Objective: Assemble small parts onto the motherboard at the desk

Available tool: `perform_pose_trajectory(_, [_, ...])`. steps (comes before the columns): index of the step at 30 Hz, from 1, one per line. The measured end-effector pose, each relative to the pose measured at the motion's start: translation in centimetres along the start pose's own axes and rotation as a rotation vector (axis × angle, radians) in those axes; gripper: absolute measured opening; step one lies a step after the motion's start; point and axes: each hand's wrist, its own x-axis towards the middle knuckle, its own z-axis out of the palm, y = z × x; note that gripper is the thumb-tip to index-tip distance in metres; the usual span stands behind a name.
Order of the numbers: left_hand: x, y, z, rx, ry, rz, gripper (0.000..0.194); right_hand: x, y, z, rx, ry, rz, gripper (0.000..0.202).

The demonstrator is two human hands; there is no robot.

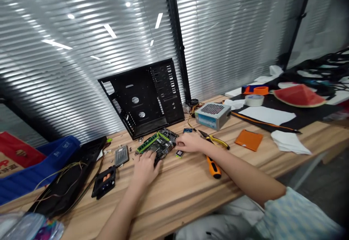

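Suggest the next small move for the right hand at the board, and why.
I'd probably raise the right hand slightly before moving it sideways. Its fingers are at the board's right edge, and its forearm crosses over the pliers and screwdriver, so a low sweep might catch them. The left hand, at the near edge, could steady the board.

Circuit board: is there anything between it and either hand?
Nothing visible stands between them. The left hand is at the near edge of the circuit board, the right hand at its right end. The small green-edged part lies close by the right hand, but beside the board, not in between.
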Motion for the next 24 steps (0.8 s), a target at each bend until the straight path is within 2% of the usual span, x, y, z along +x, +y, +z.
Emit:
perform_pose_trajectory(5, [0.0, 0.2, 0.3, -0.038, -0.024, -0.032, 0.037, -0.2, -0.3, -0.1, -0.046, -0.039, -0.079, 0.042])
perform_pose_trajectory(12, [-0.3, -1.2, 1.1, -0.137, 0.017, -0.044, 0.037, -0.3, -0.6, 0.2, -0.089, -0.079, -0.133, 0.058])
perform_pose_trajectory(15, [-0.2, -1.4, 1.5, -0.13, 0.018, -0.043, 0.035, -0.3, -0.7, 0.4, -0.11, -0.072, -0.166, 0.053])
perform_pose_trajectory(20, [-0.3, -0.9, 2.0, -0.114, 0.034, 0.004, 0.037, -0.2, -1.1, 0.7, -0.125, -0.045, -0.228, 0.035])
perform_pose_trajectory(24, [-0.1, 0.1, 1.1, -0.12, 0.081, 0.028, 0.036, 0.1, -1.1, 1.3, -0.075, -0.032, -0.276, 0.026])
